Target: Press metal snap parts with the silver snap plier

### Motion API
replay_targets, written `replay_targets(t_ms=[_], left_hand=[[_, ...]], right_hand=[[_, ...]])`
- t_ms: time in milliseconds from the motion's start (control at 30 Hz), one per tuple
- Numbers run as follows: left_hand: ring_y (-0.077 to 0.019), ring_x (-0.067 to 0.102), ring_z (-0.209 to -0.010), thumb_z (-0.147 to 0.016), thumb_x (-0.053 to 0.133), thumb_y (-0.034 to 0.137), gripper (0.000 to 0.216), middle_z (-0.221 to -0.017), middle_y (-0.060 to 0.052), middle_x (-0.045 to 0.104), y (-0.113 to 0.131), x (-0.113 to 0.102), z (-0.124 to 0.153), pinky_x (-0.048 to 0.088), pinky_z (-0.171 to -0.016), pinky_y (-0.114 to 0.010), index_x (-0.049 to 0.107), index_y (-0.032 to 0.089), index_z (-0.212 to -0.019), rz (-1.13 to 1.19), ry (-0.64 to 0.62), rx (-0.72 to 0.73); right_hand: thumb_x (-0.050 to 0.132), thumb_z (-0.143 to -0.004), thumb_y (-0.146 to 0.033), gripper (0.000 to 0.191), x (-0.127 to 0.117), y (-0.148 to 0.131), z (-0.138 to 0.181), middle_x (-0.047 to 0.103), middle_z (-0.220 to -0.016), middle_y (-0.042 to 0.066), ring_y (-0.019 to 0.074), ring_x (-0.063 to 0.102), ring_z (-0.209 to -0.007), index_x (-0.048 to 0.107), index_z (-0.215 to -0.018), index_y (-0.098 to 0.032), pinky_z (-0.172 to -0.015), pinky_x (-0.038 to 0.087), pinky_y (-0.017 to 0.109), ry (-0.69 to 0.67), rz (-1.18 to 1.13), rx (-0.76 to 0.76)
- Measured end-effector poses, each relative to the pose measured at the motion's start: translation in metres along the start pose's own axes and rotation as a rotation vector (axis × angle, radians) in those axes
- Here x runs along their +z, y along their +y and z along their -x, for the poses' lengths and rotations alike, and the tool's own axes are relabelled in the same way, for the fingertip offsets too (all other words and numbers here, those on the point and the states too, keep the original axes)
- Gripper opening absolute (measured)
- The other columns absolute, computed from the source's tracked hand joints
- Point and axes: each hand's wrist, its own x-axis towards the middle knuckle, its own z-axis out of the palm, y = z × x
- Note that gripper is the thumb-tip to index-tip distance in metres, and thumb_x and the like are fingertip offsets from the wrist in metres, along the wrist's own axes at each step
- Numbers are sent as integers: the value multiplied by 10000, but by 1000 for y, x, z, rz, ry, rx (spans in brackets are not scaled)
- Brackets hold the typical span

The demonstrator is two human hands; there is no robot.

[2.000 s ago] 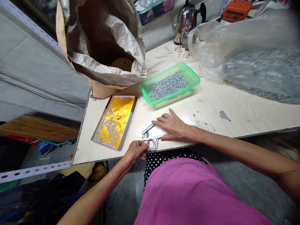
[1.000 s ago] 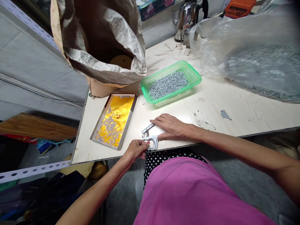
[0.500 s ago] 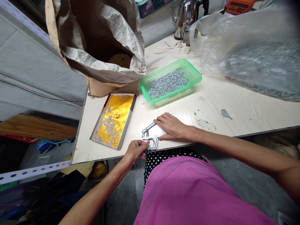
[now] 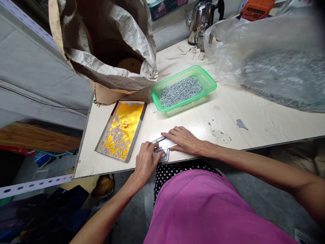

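Pose | left hand (image 4: 145,161): curled at metal tool (image 4: 166,156) | right hand (image 4: 187,140): palm-down

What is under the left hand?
The left hand partly covers one end of a metal tool on the table. Its middle shows between there and the right hand; anything the left covers cannot be seen.

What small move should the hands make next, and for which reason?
Probably the left hand should draw its fingers clear of the metal tool before any squeeze: they cover part of its end, while the right hand holds its handles, which stand apart.
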Motion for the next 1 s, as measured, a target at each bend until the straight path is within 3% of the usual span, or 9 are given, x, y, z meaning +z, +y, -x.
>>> replay_targets(t_ms=[133, 267, 333, 400, 533, 700, 867, 1000], left_hand=[[-297, 429, -1255, -783, 707, 298, 619, -1356, -109, 512, 10, 11, -25, 401, -1043, -465, 465, 191, -1342, -73, -113, 245], [-292, 460, -1202, -794, 678, 275, 685, -1367, -137, 493, 12, 18, -43, 412, -1022, -449, 387, 150, -1400, -157, -209, 289], [-300, 461, -1177, -793, 687, 311, 709, -1350, -151, 498, 12, 18, -46, 423, -997, -441, 380, 122, -1403, -201, -215, 284], [-304, 465, -1153, -793, 698, 364, 727, -1311, -153, 514, 13, 17, -47, 432, -971, -437, 386, 113, -1399, -240, -205, 274], [-280, 499, -1073, -807, 696, 407, 580, -1158, -109, 573, 15, 18, -49, 454, -905, -402, 509, 145, -1290, -275, -178, 266], [-236, 529, -998, -849, 666, 384, 319, -1042, -63, 606, 15, 20, -49, 461, -823, -344, 619, 179, -1089, -268, -164, 242], [-215, 547, -987, -897, 611, 370, 185, -988, -43, 632, 20, 15, -50, 464, -776, -313, 645, 198, -955, -302, -196, 198], [-232, 556, -1013, -870, 644, 394, 240, -1021, -43, 644, 18, 13, -52, 488, -782, -324, 641, 211, -1025, -323, -174, 177]], right_hand=[[655, -866, -398, 658, 2, 4, 2, 600, -1168, 121, 273, 491, -1038, 384, -1415, -156, -901, 399, 433, 27, -50, -16], [721, -801, -397, 808, -2, 16, 9, 552, -1256, 151, 280, 477, -1105, 320, -1449, -130, -941, 402, 448, 10, -90, -37], [766, -741, -420, 837, -7, 20, 12, 538, -1252, 164, 297, 478, -1098, 370, -1415, -121, -915, 422, 453, -15, -63, 16], [773, -724, -439, 742, -12, 19, 13, 553, -1186, 163, 300, 492, -1047, 472, -1319, -112, -866, 444, 442, -47, -17, 61], [710, -813, -368, 421, -20, 6, 9, 599, -1064, 148, 279, 520, -976, 595, -1123, -106, -831, 442, 405, -98, 121, 81], [588, -917, -264, 154, -13, -7, 3, 635, -939, 121, 247, 557, -922, 650, -955, -128, -768, 415, 361, -136, 228, 115], [500, -955, -180, 155, -5, -8, 1, 641, -912, 92, 203, 564, -869, 647, -933, -134, -735, 385, 325, -169, 209, 97], [591, -917, -273, 169, -11, -4, 1, 634, -975, 107, 225, 552, -921, 655, -987, -133, -773, 412, 330, -133, 187, 151]])
